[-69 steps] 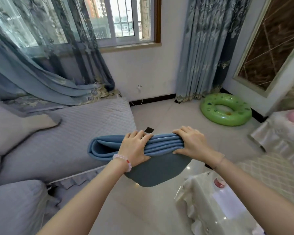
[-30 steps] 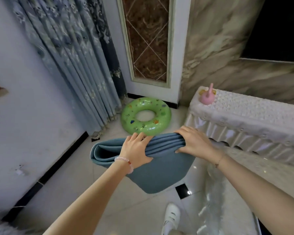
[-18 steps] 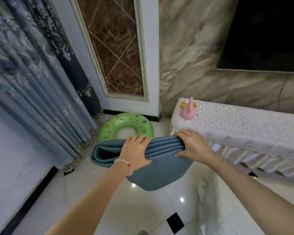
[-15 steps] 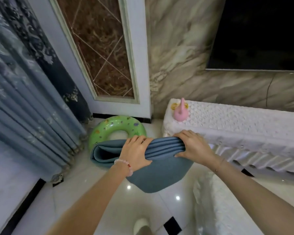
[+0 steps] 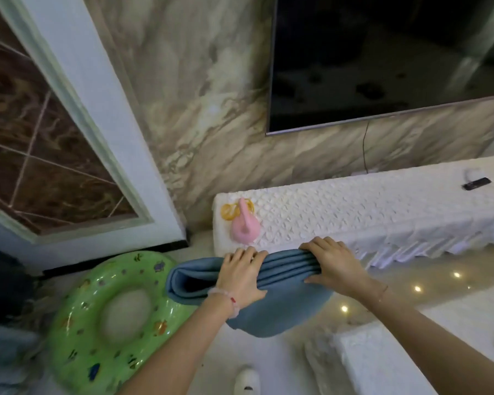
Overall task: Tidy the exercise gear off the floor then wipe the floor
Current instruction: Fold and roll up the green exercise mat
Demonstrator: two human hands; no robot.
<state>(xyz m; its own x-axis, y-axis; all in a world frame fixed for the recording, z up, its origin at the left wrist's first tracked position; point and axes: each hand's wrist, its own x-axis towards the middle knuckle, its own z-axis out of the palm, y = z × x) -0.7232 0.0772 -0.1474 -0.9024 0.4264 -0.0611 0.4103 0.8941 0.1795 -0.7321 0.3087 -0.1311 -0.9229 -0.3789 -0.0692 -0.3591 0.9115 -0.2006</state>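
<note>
I hold a folded blue exercise mat (image 5: 283, 306) in the air in front of me. My left hand (image 5: 241, 276) grips the folded layers near their left end, fingers curled over the top. My right hand (image 5: 332, 267) grips the same bundle at its right end. A loose flap of the mat hangs down below my hands. The mat's upper edge is just in front of the left end of a low cabinet covered with white lace (image 5: 368, 206). On that cabinet stand a pink kettlebell (image 5: 245, 227) and yellow rings (image 5: 230, 211) behind it.
A green inflatable swim ring (image 5: 77, 323) lies on the glossy tile floor at the lower left. A wall-mounted TV (image 5: 382, 58) hangs above the cabinet. A white-covered table (image 5: 377, 363) stands at the lower right. My white shoe (image 5: 247, 380) shows at the bottom. A remote (image 5: 476, 183) lies on the cabinet.
The view has swung right from the sofa and window to the TV wall, and I have walked up to the lace-covered cabinet. Both hands keep the same grip on the mat.
</note>
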